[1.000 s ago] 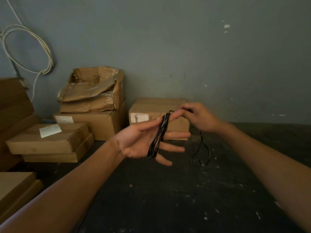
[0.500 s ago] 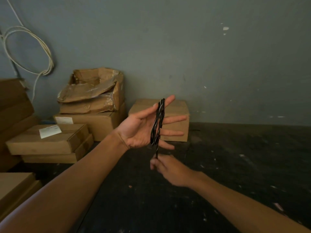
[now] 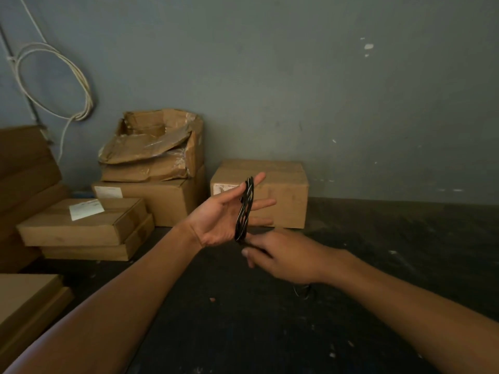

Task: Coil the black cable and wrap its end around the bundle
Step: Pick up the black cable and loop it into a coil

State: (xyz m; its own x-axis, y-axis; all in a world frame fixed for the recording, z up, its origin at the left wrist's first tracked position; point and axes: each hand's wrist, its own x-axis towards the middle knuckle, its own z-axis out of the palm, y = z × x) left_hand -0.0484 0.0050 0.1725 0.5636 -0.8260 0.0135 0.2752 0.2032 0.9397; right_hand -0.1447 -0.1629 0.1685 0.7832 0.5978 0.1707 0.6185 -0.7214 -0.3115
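Note:
The black cable (image 3: 244, 210) is wound in several loops around the spread fingers of my left hand (image 3: 218, 220), which is held palm up with the fingers pointing right. My right hand (image 3: 283, 256) sits just below and to the right of the loops, back of the hand up, pinching the free strand of the cable where it leaves the bottom of the bundle. A small loop of loose cable (image 3: 302, 291) shows below my right wrist, over the dark floor.
Cardboard boxes stand along the grey wall: a closed one (image 3: 280, 184) behind my hands, a torn open one (image 3: 154, 147) on a stack, flat boxes (image 3: 81, 225) at the left. A white cable coil (image 3: 54, 79) hangs on the wall. The floor (image 3: 270, 333) is dark.
My right hand swung from the top right of the loops down under my left hand, carrying the free strand, then shifted right. My left hand rose slightly, then settled.

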